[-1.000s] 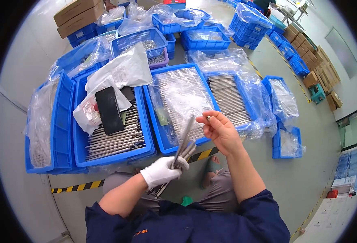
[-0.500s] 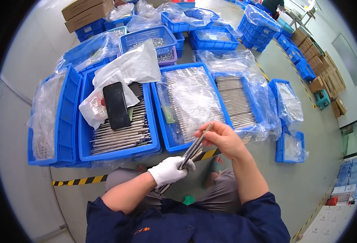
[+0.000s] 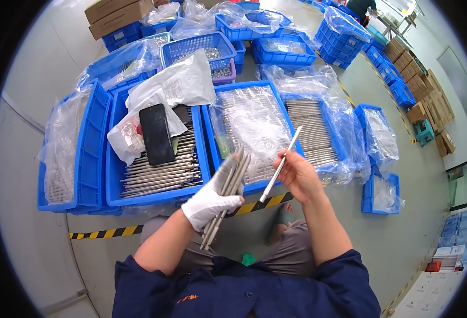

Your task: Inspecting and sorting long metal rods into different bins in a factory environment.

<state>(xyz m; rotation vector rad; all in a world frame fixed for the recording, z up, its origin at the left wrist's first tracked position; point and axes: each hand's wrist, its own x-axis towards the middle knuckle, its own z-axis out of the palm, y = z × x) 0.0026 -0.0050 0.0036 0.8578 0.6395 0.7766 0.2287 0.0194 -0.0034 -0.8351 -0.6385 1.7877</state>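
A: What's in each grip?
B: The gloved left hand (image 3: 210, 199) is clamped on a bundle of rods (image 3: 227, 191); the bare right hand (image 3: 297, 172) pinches one rod (image 3: 281, 164), tilted over the middle blue bin (image 3: 212, 143).
A: The step?
B: Checking single rods, I'd judge; next needs a steady turn.

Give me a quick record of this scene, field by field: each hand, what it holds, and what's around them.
left hand: white-gloved left hand grips a bundle of metal rods
right hand: bare right hand pinches a single metal rod, tilted
in front: blue bin of rods with a black phone lying on top
beside it: plastic-lined blue bin
floor: yellow-black striped tape
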